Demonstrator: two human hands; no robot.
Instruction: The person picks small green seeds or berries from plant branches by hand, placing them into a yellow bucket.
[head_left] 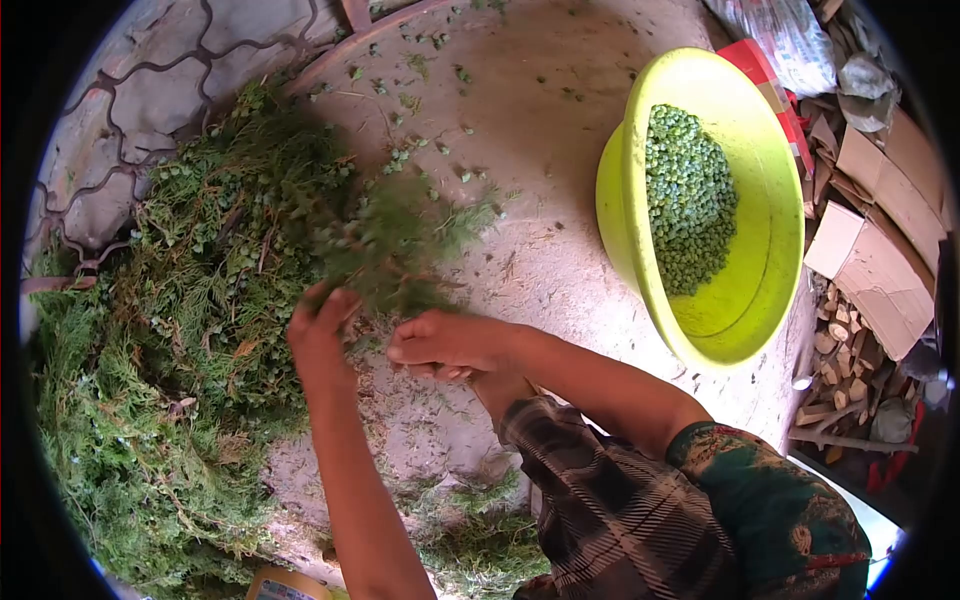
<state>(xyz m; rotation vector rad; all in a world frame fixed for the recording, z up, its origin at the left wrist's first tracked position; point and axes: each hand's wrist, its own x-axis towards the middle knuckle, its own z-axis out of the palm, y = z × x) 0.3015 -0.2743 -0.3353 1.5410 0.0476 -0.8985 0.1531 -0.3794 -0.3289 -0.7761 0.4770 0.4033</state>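
A leafy evergreen sprig [395,235], smeared by motion, rises just beyond my two hands. My left hand [325,330] has its thumb and fingers bent around the lower end of the sprig, at the edge of a big heap of cut evergreen branches [220,270] bearing small green cones. Close by on the right, my right hand [440,343] is closed with its fingers curled in; whatever lies inside them is hidden. A yellow-green plastic basin [770,260], tilted, stands to the right and holds a mass of picked green cones [690,195].
Loose green cones [400,155] and bits of leaf lie scattered on the concrete floor [540,200]. A curved metal lattice [120,130] borders the heap at upper left. Flattened cardboard [880,270] and chopped firewood [835,350] are piled at the right. More sprigs [480,540] lie near the bottom.
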